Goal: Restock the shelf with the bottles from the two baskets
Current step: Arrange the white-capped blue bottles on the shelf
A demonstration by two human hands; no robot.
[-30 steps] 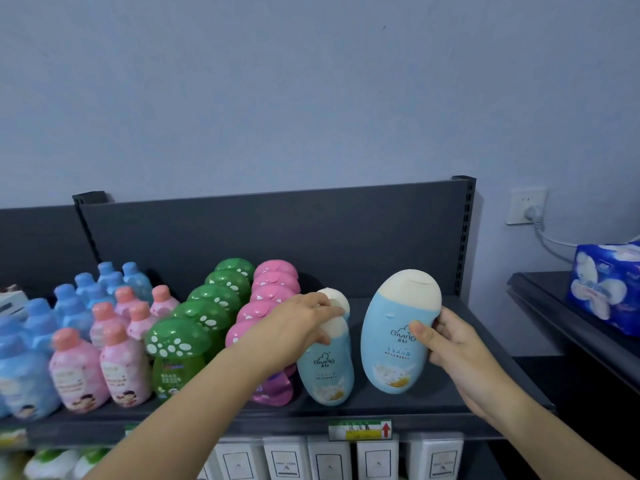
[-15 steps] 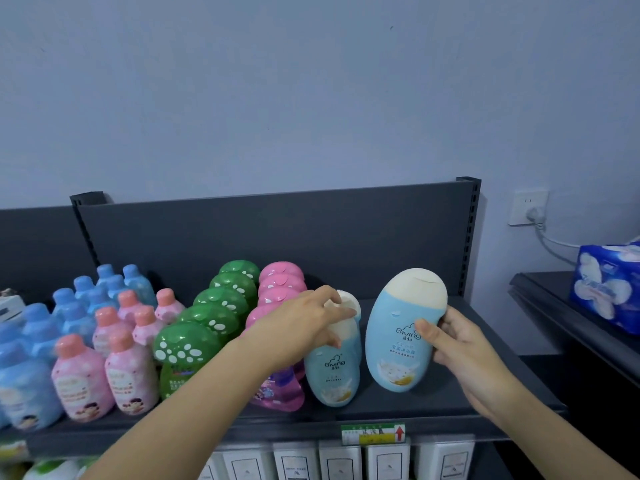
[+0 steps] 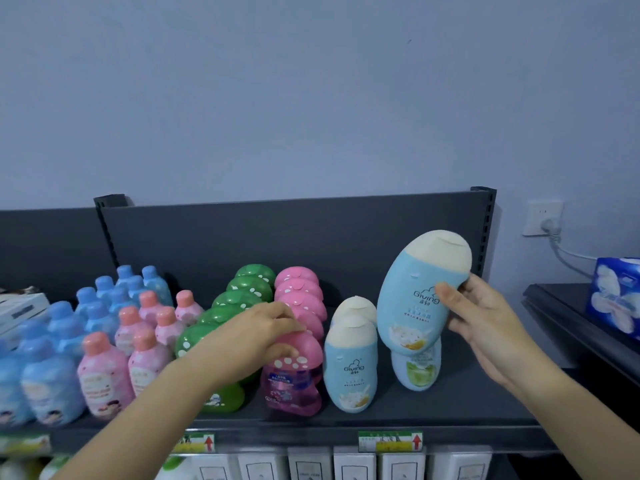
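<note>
Progress: shelf (image 3: 467,407) looks mostly stocked; one bottle not yet set down; baskets out of view, remainder unknown.
Right hand (image 3: 485,327): fingers wrapped round large blue bottle (image 3: 415,292), tilted, off the shelf.
Just below it: green-label bottle (image 3: 417,372), standing.
Left hand (image 3: 263,330): curled over the cap of pink bottle (image 3: 294,372).
Between hands: small blue bottles (image 3: 349,368).

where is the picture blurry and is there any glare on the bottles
Head view: the blue bottles at far left are smeared; the big bottle in the right hand is sharp, its label readable; the light is soft and even, no harsh glare.
</note>
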